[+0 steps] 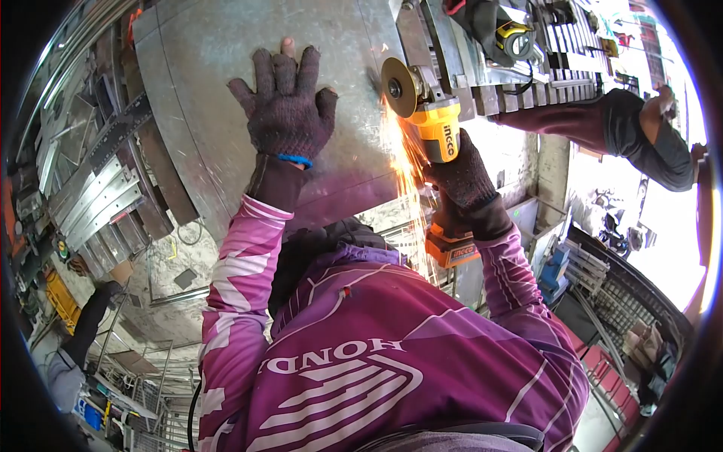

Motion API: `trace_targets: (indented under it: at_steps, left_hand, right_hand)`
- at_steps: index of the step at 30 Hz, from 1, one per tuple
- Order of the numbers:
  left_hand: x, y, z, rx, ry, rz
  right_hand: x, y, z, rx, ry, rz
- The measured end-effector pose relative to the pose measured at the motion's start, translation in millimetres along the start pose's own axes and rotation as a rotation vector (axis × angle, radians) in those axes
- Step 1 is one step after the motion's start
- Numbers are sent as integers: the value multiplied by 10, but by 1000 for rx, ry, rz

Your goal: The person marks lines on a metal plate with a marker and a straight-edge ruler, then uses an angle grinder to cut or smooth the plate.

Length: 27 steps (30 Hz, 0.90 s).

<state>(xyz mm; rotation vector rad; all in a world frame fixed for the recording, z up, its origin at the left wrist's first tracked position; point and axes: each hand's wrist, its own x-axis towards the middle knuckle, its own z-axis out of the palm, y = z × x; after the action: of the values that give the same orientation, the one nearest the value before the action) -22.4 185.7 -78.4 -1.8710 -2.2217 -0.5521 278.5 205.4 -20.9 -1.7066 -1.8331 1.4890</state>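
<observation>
My left hand [292,117], in a dark knitted glove with some bare fingertips, lies flat with spread fingers on a grey metal sheet [203,98]. In my right hand [468,177], also gloved, is a yellow and black cordless angle grinder [439,124]. Its thin disc [399,87] stands at the sheet's right edge, and orange sparks [407,162] stream down from there toward my body. The grinder's battery [452,247] shows below my wrist. Exact contact between disc and metal is hard to make out.
A tape measure [514,40] lies at the upper right near metal bars. Metal strips [98,188] are stacked on the left. Another person's arm [640,135] reaches in at the right, and a person's leg [86,324] shows at the lower left.
</observation>
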Motion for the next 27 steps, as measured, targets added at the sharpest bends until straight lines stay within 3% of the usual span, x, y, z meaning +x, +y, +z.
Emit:
trace_targets:
  at_steps: [1,4,8,11,13,16,23,26,27]
  left_hand:
    - [-3,-1,4,-6,6,0]
    - [-6,0,10,-21,16,-2]
    - [9,-1,-33,-21,-32,-17]
    - [20,1,-51,-29,-53,-16]
    - [19,4,-51,-24,-54,-16]
    - [24,19,-72,-17,-70,-19]
    - [24,17,-85,-23,-91,-24]
    - [13,12,-63,-27,-99,-27]
    - [13,10,-67,-27,-98,-27]
  right_hand:
    - [13,22,0,-82,16,-87]
    - [52,-45,32,-92,44,2]
    - [70,-70,5,-44,3,-32]
    - [101,33,-28,-19,-42,-223]
    - [118,-112,-5,12,-19,-52]
    - [130,-176,-18,-73,-52,10]
    - [190,-283,43,15,28,74]
    - [191,-188,0,-33,-15,-8]
    - [191,-169,-3,92,-41,10]
